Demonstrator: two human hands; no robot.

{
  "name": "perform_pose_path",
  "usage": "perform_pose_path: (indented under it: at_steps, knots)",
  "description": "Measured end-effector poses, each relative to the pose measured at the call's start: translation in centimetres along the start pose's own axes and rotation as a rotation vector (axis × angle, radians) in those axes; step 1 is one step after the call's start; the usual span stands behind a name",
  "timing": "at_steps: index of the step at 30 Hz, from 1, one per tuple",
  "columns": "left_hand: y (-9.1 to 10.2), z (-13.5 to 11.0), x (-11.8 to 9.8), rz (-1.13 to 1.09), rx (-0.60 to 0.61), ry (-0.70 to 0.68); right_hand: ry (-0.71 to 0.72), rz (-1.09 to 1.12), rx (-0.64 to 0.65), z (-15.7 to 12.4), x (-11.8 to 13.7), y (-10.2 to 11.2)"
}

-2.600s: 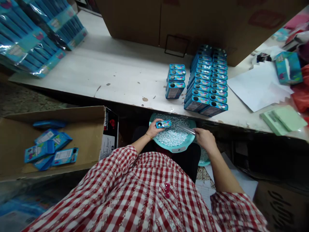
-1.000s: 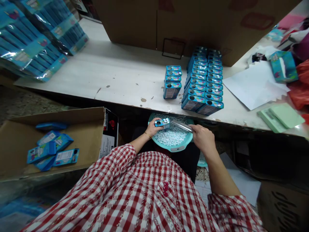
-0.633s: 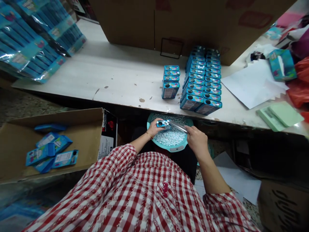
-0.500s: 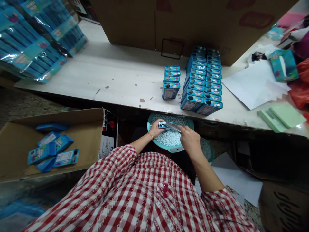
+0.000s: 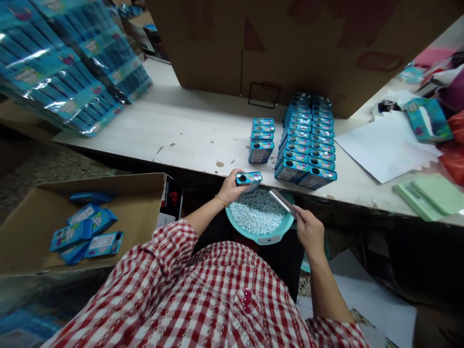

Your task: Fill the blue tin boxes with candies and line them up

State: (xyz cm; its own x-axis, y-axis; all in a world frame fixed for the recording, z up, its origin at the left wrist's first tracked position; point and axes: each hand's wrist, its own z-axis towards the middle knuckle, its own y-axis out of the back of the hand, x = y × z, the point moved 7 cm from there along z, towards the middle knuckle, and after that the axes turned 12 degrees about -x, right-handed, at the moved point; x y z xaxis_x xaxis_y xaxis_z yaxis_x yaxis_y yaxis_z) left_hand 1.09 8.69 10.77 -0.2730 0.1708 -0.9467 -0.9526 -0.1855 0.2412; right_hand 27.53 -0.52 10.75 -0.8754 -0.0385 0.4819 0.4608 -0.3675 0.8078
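Observation:
My left hand (image 5: pixel 231 186) is closed round a small blue tin (image 5: pixel 248 178), held up near the table's front edge. My right hand (image 5: pixel 309 229) grips a clear plastic tube (image 5: pixel 283 202) that slants over a teal basin (image 5: pixel 275 232) on my lap. Small pale blue-white tablets (image 5: pixel 256 216) fill the basin. On the table just beyond stand rows of the same blue tins (image 5: pixel 306 144), with a shorter row (image 5: pixel 261 138) to their left.
An open cardboard box (image 5: pixel 32 227) on my left holds several flat blue packets (image 5: pixel 83 234). Wrapped blue packs (image 5: pixel 68 72) lie at the table's far left. A large carton (image 5: pixel 290 43) stands behind the tins. White paper (image 5: pixel 384 145) and green pads (image 5: pixel 427 193) lie at the right.
My left hand has lifted the tin away from the tube and up toward the table edge. My right hand has drawn the tube back to the right over the basin.

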Motion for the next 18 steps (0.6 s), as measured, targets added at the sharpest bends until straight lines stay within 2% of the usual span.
perform_pose_path:
  at_steps: [5,7,10,14,16,18]
  knots:
    - [-2.6,3.9,-2.3,-0.015,0.134,-0.068,-0.054,0.080,0.064,-1.9,-1.8,-1.4]
    - [-3.5,5.0,-2.9,0.004,0.138,-0.124,-0.063,0.107,0.080,-2.5,-2.0,-1.8]
    - [-3.6,6.4,-3.2,0.073,0.020,-0.247,-0.096,0.162,0.092,-3.2,-1.9,-2.1]
    - [-2.3,7.5,-2.3,0.231,-0.187,-0.319,-0.107,0.243,0.143,-3.4,-1.1,-1.9]
    - [-1.8,7.6,-1.9,0.271,-0.215,-0.338,-0.095,0.286,0.128,-2.6,-0.1,-1.2]
    - [-2.0,7.7,-1.4,0.250,-0.180,-0.349,-0.061,0.316,0.043,-0.4,1.4,0.3]
